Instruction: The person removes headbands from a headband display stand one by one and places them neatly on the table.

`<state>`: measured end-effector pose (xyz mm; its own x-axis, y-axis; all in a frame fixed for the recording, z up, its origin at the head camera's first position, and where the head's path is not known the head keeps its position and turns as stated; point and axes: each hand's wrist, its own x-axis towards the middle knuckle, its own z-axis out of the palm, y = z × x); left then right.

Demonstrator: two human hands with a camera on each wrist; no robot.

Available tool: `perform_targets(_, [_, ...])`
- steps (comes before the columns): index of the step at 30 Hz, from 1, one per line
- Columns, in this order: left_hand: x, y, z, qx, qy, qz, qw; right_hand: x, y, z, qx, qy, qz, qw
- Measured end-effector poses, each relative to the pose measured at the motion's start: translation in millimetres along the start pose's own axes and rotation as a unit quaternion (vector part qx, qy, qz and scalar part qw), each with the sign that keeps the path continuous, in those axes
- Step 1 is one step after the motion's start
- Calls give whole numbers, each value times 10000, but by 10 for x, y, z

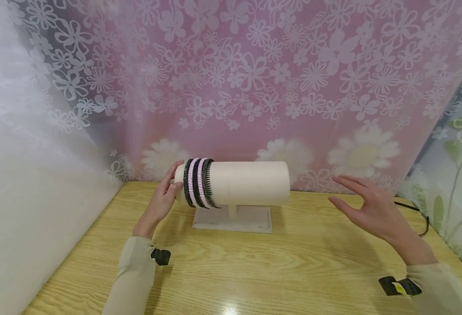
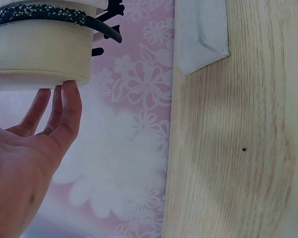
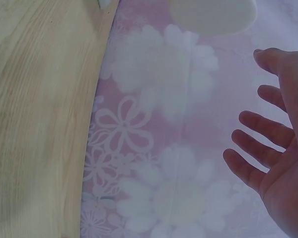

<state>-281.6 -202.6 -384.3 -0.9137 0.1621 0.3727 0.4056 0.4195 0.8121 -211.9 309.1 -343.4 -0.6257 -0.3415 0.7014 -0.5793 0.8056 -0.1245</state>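
Observation:
A cream padded cylinder on a headband stand (image 1: 250,181) lies sideways above its pale base (image 1: 232,225). Several headbands (image 1: 198,183), dark glittery, black and pale lilac, sit side by side around its left part; the innermost has comb-like teeth. My left hand (image 1: 163,196) holds the cylinder's left end, thumb in front and fingers at the far side. In the left wrist view, that hand's fingertips (image 2: 69,85) touch the end's rim, near a sparkly dark headband (image 2: 39,14). Off to the stand's right, my right hand (image 1: 372,210) is in the air, fingers extended, holding nothing.
The stand rests on a wood-grain table (image 1: 223,271). Behind it hangs a pink flowered curtain (image 1: 254,87), with white sheeting (image 1: 30,175) at the left. A black cable (image 1: 408,205) lies by the table's right edge.

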Motion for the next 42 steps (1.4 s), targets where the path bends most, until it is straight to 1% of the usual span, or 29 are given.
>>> perform_targets(5, [11, -6, -1, 37, 14, 42, 10000, 74, -63, 1, 50, -47, -49, 10000])
perform_targets(13, [-5, 3, -6, -31, -33, 12, 10000, 195, -127, 48, 162, 103, -301, 9994])
perform_targets(22, [-5, 11, -6, 25, -15, 20, 10000, 328, -295, 117, 555, -15, -119, 9984])
perform_targets(25, [-2, 6, -2, 10, -34, 53, 10000, 372, -337, 146, 566, -57, -91, 9983])
perform_targets(34, [-3, -6, 5, 24, -11, 28, 10000, 533, -455, 206, 590, -192, -283, 9977])
perform_targets(42, [-8, 2, -3, -46, -73, 43, 10000, 647, -510, 261, 763, -72, -452, 9960])
